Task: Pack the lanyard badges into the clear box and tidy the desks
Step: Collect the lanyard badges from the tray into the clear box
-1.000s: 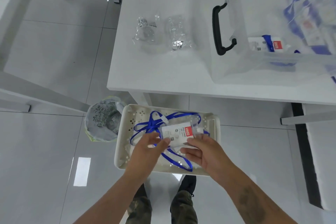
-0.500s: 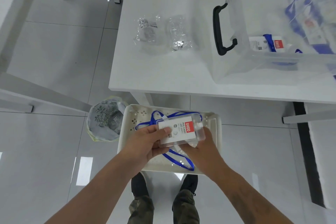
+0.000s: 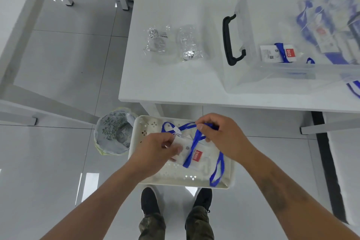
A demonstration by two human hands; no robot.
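Left hand [image 3: 155,149] grips the clear plastic badge holder with red label [image 3: 191,155] over the white perforated plastic tray [image 3: 227,180] at 6 o'clock. Right hand [image 3: 220,134] pinches the blue fabric lanyard strap [image 3: 218,167], which crosses the holder. Clear plastic storage box with black handle [image 3: 253,25] sits on the white desk [image 3: 175,84] at 1 o'clock, badges inside. 2 crumpled clear wrappers [image 3: 157,40] lie at 12 o'clock.

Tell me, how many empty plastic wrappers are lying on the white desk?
2. One wrapper lies left, the other right beside it, both left of the clear box. More may be hidden.
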